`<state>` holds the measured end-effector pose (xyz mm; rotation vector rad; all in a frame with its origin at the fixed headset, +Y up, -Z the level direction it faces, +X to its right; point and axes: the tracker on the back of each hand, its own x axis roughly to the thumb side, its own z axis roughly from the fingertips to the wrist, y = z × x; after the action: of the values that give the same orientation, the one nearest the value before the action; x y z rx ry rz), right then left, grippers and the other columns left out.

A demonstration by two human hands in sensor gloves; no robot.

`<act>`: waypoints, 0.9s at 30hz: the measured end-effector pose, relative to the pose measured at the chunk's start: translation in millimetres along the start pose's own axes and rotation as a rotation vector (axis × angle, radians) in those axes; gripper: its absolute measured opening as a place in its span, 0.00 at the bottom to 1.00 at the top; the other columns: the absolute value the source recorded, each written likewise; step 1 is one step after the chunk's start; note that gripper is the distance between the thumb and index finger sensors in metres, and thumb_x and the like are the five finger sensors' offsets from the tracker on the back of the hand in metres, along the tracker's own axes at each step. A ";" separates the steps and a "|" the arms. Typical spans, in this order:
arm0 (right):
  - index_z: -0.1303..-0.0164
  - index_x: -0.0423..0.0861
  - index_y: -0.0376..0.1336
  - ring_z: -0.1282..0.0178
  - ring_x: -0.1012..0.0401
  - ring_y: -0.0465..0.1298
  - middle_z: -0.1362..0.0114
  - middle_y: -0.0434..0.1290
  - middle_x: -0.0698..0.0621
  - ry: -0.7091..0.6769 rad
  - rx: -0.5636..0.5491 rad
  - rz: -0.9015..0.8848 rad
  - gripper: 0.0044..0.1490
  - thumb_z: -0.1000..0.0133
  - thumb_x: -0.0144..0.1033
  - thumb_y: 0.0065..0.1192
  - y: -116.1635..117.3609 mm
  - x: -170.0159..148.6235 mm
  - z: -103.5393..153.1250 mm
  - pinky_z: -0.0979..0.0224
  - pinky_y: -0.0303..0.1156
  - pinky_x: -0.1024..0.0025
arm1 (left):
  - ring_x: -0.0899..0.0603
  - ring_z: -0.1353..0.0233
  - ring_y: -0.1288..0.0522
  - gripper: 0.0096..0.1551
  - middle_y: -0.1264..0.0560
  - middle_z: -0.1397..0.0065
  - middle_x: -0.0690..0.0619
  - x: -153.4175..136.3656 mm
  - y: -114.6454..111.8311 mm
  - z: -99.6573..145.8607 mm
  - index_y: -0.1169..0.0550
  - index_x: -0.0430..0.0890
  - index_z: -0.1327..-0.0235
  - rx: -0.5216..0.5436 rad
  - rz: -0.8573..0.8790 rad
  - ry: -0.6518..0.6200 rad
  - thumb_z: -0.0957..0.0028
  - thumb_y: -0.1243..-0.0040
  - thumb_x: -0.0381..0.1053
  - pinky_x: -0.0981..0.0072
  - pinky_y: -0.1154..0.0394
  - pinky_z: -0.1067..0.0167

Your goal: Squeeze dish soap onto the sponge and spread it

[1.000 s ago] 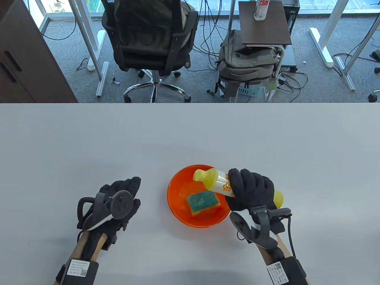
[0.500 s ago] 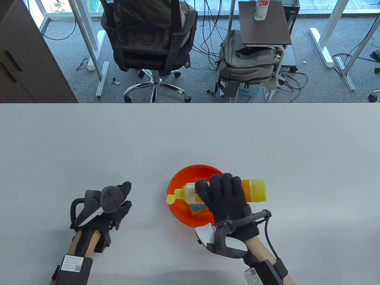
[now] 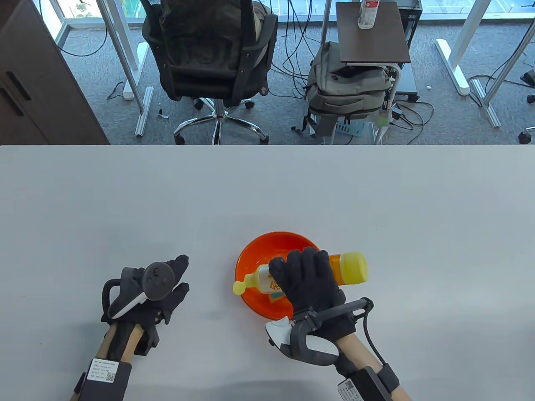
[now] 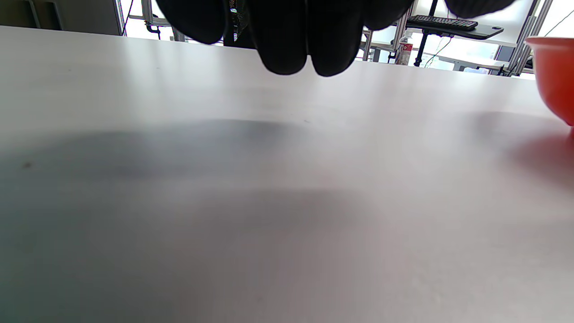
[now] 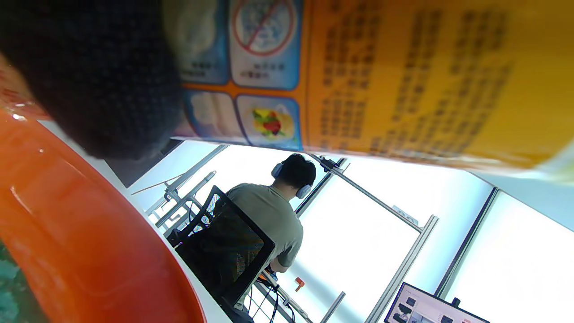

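Observation:
My right hand (image 3: 307, 277) grips the yellow dish soap bottle (image 3: 349, 269) around its middle and holds it on its side over the orange bowl (image 3: 267, 250). The bottle's yellow cap (image 3: 239, 287) points left, over the bowl's left rim. The green-and-yellow sponge (image 3: 276, 295) lies in the bowl, mostly hidden under my hand. In the right wrist view the bottle's orange label (image 5: 381, 72) fills the top and the bowl's wall (image 5: 76, 233) the lower left. My left hand (image 3: 167, 280) rests on the table left of the bowl, holding nothing; its fingertips (image 4: 309, 49) hang over bare table.
The grey table (image 3: 267, 192) stretches wide around the bowl. The bowl's rim shows at the right edge of the left wrist view (image 4: 556, 76). Beyond the far table edge stand an office chair (image 3: 209, 54), a backpack (image 3: 347, 92) and a small side table (image 3: 372, 33).
My right hand has swung the bottle from cap-up over the bowl's far side to lying sideways, cap pointing left and low, and has moved left over the sponge. My left hand drew back slightly.

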<state>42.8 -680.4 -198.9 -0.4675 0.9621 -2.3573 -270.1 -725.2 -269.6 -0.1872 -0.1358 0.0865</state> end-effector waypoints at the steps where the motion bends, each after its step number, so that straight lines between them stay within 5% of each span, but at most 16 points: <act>1: 0.30 0.71 0.61 0.27 0.54 0.74 0.28 0.71 0.60 0.002 -0.002 0.000 0.54 0.68 0.50 0.88 0.3 -0.2 -0.2 0.20 0.62 0.47 | 0.46 0.18 0.27 0.40 0.28 0.21 0.60 0.1 -0.2 -0.1 0.36 0.62 0.24 0.000 0.000 0.000 0.55 0.47 0.66 0.37 0.35 0.21; 27: 0.36 0.70 0.66 0.29 0.58 0.76 0.32 0.74 0.64 0.189 0.176 0.057 0.51 0.71 0.48 0.91 36.1 -61.9 4.2 0.20 0.64 0.49 | 0.46 0.19 0.27 0.40 0.28 0.21 0.60 -3.0 -0.1 1.9 0.35 0.62 0.24 -0.022 0.026 0.013 0.55 0.48 0.66 0.37 0.35 0.21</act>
<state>106.7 -666.8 -228.9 -0.1496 0.8269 -2.4394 -273.3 -725.2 -268.1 -0.2110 -0.1216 0.1094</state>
